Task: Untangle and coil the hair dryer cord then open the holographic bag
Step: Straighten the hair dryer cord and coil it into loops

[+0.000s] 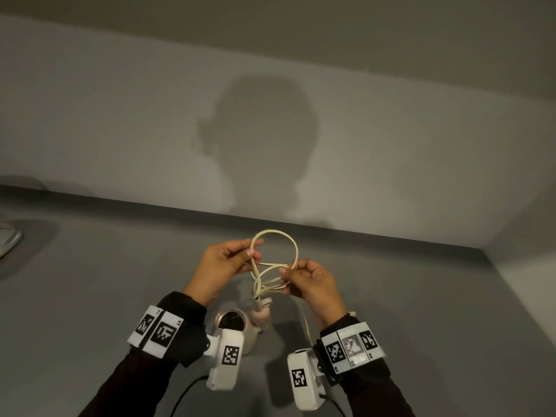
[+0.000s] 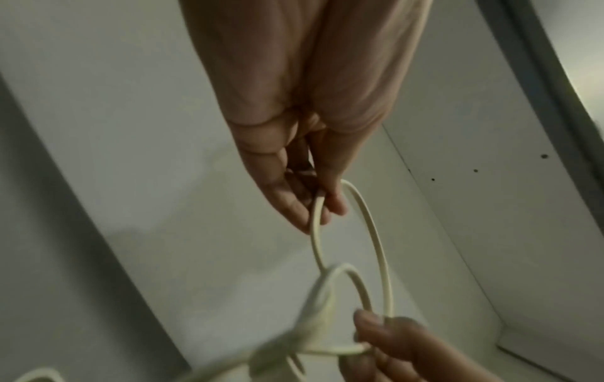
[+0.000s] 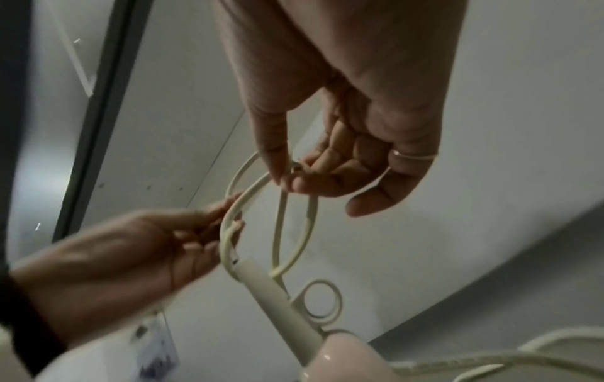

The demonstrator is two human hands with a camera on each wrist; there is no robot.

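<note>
The cord [image 1: 289, 241] is thin, smooth and cream-coloured, bent into round loops held up above the grey table [image 1: 90, 296]. The left hand [image 1: 224, 266] pinches one loop at 10 o'clock between thumb and fingers; the right hand [image 1: 310, 281] pinches several strands at 4 o'clock. The dryer [image 1: 237, 325], rounded with a pale pink handle, hangs under the hands at 6 o'clock, partly hidden by a white wrist camera [image 1: 225, 359]. The wall behind carries a head-shaped shadow [image 1: 264, 139].
</note>
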